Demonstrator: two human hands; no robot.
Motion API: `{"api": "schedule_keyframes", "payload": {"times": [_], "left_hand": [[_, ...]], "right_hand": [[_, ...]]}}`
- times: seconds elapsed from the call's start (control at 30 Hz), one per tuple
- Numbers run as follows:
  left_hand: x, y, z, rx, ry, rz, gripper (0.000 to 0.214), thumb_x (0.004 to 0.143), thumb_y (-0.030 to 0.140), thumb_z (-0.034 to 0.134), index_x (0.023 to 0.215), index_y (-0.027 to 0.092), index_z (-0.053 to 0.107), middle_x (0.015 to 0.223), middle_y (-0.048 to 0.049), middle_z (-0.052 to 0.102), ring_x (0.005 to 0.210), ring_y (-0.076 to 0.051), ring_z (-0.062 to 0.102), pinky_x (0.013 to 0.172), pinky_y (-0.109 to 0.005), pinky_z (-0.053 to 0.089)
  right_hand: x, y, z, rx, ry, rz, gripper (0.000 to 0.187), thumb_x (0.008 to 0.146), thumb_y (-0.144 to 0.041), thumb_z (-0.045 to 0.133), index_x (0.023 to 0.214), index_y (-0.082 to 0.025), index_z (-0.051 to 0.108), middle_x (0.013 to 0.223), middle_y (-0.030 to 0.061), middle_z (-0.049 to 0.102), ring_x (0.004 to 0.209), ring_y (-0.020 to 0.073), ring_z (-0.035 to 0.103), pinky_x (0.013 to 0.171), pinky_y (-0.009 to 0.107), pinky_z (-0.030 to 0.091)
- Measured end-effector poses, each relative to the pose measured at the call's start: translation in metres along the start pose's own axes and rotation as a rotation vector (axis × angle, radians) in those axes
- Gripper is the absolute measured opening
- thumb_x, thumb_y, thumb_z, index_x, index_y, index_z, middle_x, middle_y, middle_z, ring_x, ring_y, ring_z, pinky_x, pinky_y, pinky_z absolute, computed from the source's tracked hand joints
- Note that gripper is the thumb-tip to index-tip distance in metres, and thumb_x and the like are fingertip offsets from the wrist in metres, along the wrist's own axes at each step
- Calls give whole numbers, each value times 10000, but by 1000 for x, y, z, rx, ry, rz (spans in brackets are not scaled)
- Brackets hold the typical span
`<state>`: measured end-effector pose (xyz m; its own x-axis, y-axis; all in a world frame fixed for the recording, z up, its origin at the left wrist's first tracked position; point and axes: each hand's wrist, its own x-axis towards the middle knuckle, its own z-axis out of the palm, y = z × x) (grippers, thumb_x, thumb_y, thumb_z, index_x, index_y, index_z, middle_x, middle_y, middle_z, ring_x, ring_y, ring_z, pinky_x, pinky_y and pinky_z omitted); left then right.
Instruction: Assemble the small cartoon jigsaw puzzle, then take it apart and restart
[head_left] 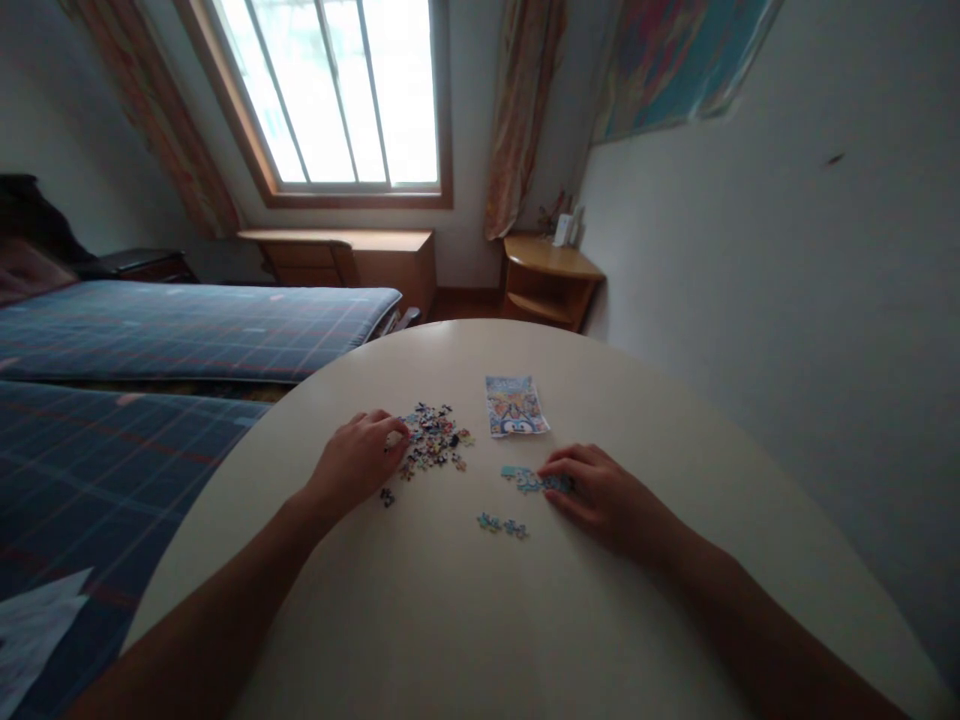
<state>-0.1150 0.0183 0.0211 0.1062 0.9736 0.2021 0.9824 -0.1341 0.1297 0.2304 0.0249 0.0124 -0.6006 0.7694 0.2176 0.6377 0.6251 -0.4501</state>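
A loose pile of small jigsaw puzzle pieces lies on the pale round table. At its left edge is my left hand, fingers curled and thumb close to the index finger; whatever is between them is too small to make out. A single dark puzzle piece sits just below that hand. My right hand rests over a light-blue row of puzzle pieces, its fingers apart and tips touching the right end, which they partly hide. Nearer to me lies a short strip of puzzle pieces.
A printed picture packet lies flat beyond the blue row. The table has a curved edge. To the left are beds with plaid covers, and papers. A wall stands at the right, with a desk and corner shelf behind.
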Motion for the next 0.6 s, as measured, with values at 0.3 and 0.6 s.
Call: {"api": "schedule_keyframes", "payload": {"times": [0.3, 0.6], "left_hand": [[0, 15, 20, -83, 53, 226, 392, 959, 309, 456, 1334, 286, 568, 1405, -48, 542, 1264, -263, 484, 1069, -444, 386], [6, 11, 31, -88, 66, 140, 422, 974, 320, 416, 1356, 195, 544, 1389, -88, 554, 1276, -270, 466, 1101, -451, 359]], "right_hand": [[-1, 0, 1, 2, 11, -2, 172, 868, -221, 628, 1033, -224, 674, 1098, 84, 660, 1024, 228, 587, 937, 424, 485], [0, -2, 0, -4, 3, -2, 175, 876, -225, 619, 1040, -225, 677, 1100, 89, 661, 1017, 230, 589, 929, 425, 489]]}}
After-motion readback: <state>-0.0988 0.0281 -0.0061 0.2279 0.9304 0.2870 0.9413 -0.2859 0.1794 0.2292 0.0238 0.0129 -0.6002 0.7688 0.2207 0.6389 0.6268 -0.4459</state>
